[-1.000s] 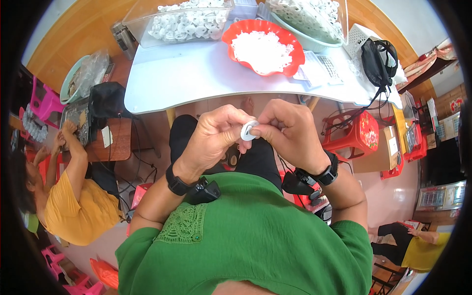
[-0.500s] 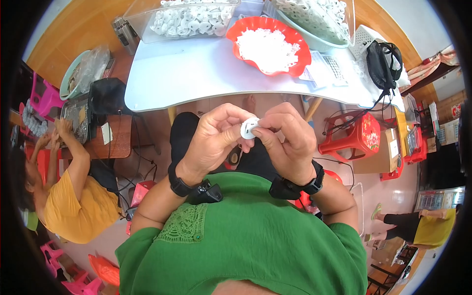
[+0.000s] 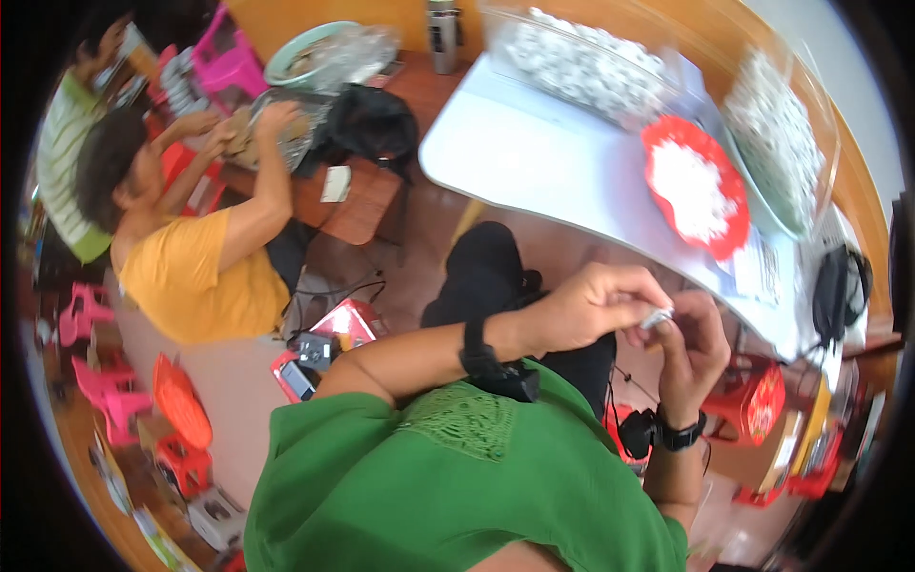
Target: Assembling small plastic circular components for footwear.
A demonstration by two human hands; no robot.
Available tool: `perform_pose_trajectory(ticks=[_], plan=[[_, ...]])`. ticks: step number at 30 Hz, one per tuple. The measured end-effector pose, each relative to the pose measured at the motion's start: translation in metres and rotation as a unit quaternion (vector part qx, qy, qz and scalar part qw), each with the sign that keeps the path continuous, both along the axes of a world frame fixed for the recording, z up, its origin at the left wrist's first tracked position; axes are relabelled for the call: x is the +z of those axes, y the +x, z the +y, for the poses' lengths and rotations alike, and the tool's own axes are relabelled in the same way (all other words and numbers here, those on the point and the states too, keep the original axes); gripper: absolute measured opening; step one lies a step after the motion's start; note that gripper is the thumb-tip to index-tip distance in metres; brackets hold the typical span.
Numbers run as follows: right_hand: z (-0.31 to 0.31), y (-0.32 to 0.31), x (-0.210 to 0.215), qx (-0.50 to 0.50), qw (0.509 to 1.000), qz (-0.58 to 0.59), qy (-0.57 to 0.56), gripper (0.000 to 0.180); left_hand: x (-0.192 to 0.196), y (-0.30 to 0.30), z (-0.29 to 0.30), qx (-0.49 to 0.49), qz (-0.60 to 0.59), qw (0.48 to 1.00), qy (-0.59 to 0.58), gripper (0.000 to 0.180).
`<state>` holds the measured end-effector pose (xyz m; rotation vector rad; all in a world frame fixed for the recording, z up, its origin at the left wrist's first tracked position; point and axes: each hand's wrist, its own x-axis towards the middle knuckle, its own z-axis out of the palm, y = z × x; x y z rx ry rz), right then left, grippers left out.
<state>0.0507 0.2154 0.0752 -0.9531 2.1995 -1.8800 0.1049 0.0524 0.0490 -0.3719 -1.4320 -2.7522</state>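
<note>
A small white plastic piece [image 3: 656, 317] sits between my two hands, in front of the table edge. The thumb and fingers of my left hand [image 3: 593, 307] pinch it from the left. My right hand [image 3: 694, 348] closes on it from the right, thumb against it. Motion blur hides its details; the earlier frame shows it as a round disc with slots. On the table, past my hands, stands a red scalloped bowl [image 3: 732, 238] full of small white pieces.
A clear bin [image 3: 581, 100] of white plastic parts and a pale green basin [image 3: 774, 212] stand on the white table [image 3: 515, 153]. At left a person in yellow [image 3: 205, 276] works at a brown table [image 3: 367, 205]. A red stool [image 3: 758, 405] is at right.
My view has swung to the left, so the table and my hands appear farther right. My hands have turned, and the white piece now shows edge-on between them.
</note>
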Motion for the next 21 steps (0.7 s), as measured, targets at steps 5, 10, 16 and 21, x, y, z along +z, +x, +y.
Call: perform_pose_trajectory(ticks=[5,10,16,21], plan=[[-0.005,-0.006,-0.018,0.026,0.993,0.117,-0.020,0.010,-0.003,0.008,0.008,0.149,0.101,0.977,-0.114,0.022],[-0.013,0.005,-0.023,-0.026,0.997,0.075,0.012,0.007,-0.005,0.006,0.007,0.366,0.156,0.829,-0.392,0.021],[-0.008,0.008,-0.022,-0.012,0.998,0.049,0.034,0.008,-0.006,0.005,0.004,0.330,0.159,0.821,-0.437,0.014],[-0.006,0.013,-0.022,-0.024,0.998,0.051,0.031,0.008,-0.010,0.005,0.008,0.340,0.189,0.824,-0.412,0.009]])
